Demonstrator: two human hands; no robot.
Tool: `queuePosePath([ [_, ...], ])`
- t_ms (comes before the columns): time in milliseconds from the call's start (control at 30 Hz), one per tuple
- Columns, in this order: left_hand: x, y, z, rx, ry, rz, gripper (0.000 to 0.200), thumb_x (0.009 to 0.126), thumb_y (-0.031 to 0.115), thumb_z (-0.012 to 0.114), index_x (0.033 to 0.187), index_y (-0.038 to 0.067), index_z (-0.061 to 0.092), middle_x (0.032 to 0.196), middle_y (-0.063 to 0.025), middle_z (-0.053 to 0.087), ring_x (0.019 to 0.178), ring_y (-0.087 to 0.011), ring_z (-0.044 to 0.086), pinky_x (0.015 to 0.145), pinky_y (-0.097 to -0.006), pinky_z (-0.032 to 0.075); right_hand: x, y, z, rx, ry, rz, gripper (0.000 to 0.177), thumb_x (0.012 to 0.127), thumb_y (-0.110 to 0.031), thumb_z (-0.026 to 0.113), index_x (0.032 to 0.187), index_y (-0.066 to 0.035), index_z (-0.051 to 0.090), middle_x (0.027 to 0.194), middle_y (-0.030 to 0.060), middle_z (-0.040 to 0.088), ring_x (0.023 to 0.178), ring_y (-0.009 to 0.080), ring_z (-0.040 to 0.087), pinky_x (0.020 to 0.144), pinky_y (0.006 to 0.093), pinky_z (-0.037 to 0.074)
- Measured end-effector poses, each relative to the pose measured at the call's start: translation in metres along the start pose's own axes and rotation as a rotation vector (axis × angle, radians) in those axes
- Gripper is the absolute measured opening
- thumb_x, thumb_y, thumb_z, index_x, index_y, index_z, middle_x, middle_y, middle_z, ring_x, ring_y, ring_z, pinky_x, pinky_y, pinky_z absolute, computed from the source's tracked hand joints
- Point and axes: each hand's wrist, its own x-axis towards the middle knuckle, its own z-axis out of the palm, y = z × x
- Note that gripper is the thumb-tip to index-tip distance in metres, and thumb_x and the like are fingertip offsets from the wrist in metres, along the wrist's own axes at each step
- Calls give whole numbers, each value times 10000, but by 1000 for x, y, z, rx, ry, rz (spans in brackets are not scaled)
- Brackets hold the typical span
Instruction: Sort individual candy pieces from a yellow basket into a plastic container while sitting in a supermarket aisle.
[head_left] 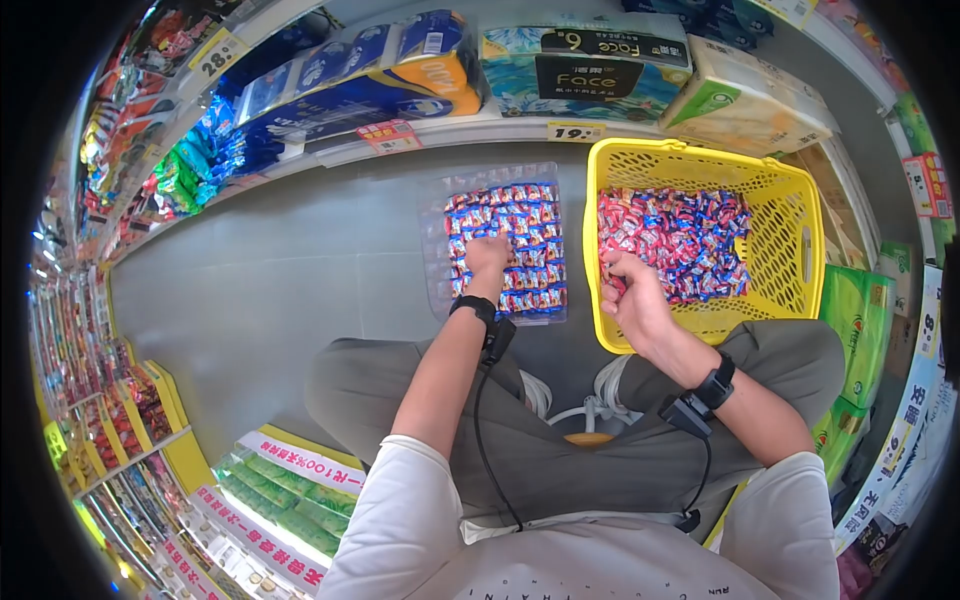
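A clear plastic tray (434, 270) lies on the floor, with rows of wrapped candies (530, 279) in red and blue wrappers. My left hand (488, 256) is over the middle of these rows, its fingers pinched together at a wrapped candy; the fingertips are partly hidden. To the right stands a yellow basket (785, 235) with a loose heap of similar candies (672, 240), pinker on the left and bluer on the right. My right hand (640, 305) is at the basket's near left part, palm up, with fingers curled around small reddish wrapped candies.
Tissue packs (585, 70) line the shelf behind the tray and basket. Green packs (858, 320) stand right of the basket. Candy shelves (110, 380) run along the left, and a low display of green packs (285, 495) is at lower left. My crossed legs (400, 385) are close to the tray.
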Motion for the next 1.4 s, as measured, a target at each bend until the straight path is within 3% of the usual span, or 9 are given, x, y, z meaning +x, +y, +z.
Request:
queuePosePath([
  [267, -46, 24, 3, -23, -111, 51, 189, 906, 105, 607, 770, -21, 646, 680, -83, 645, 528, -131, 572, 437, -288, 417, 3, 5, 4, -95, -54, -176, 411, 884, 11, 638, 1271, 34, 500, 969, 73, 606, 835, 135, 605, 755, 270, 511],
  [433, -139, 81, 3, -227, -383, -16, 199, 915, 145, 586, 1040, 2, 646, 880, -61, 648, 667, -118, 571, 535, -245, 416, -7, -2, 12, -307, -35, -298, 399, 831, 32, 724, 1192, 59, 555, 985, 101, 670, 858, 138, 653, 760, 250, 545],
  [567, -179, 93, -14, -238, -495, 51, 253, 933, 198, 621, 1101, 10, 637, 882, -46, 645, 688, -107, 579, 591, -242, 447, -2, 0, 7, -361, -47, -389, 289, 856, 26, 698, 1125, 58, 597, 996, 111, 668, 879, 151, 660, 788, 259, 555],
  [633, -182, 88, -18, -227, -628, 96, 259, 950, 207, 649, 1113, 10, 606, 948, -46, 647, 752, -100, 581, 670, -246, 484, -2, -1, 9, -80, -36, -292, 209, 888, 9, 664, 1087, 60, 624, 1009, 121, 668, 903, 167, 667, 835, 277, 564],
  [733, -190, 80, -13, -297, -680, 132, 236, 951, 138, 645, 1139, 0, 601, 935, -35, 640, 786, -103, 594, 720, -252, 510, -1, 0, 5, 21, -60, -264, 225, 915, -14, 638, 1124, 65, 614, 1032, 122, 667, 918, 182, 672, 875, 297, 568],
  [967, -194, 73, -10, -404, -562, 46, 244, 953, 137, 643, 1156, 7, 603, 962, -42, 654, 835, -112, 615, 771, -262, 526, -5, 3, 7, -383, -36, -455, 235, 893, 20, 640, 1124, 59, 659, 1076, 129, 686, 974, 157, 656, 867, 274, 525],
  [1033, -203, 82, -14, -527, -701, -28, 256, 962, 148, 629, 1180, 20, 591, 987, -44, 655, 878, -123, 632, 821, -266, 527, -6, 3, 9, -429, -46, -463, 207, 893, 17, 631, 1090, 49, 689, 1054, 124, 698, 970, 143, 649, 863, 256, 506],
  [1267, -201, 74, -10, -533, -671, 31, 199, 975, 146, 603, 1138, 34, 630, 1074, -57, 653, 962, -137, 631, 872, -274, 525, 0, -1, 2, -155, -147, -338, 255, 920, -76, 632, 1147, 39, 655, 1099, 123, 676, 1022, 144, 628, 866, 263, 496],
  [1400, -204, 76, -8, -524, -725, 26, 197, 982, 110, 576, 1153, 22, 620, 1091, -57, 649, 975, -139, 627, 871, -280, 528, 0, -1, 7, -251, -2, -400, 236, 919, -149, 650, 1105, -6, 678, 946, 54, 678, 907, 105, 606, 767, 251, 472],
])
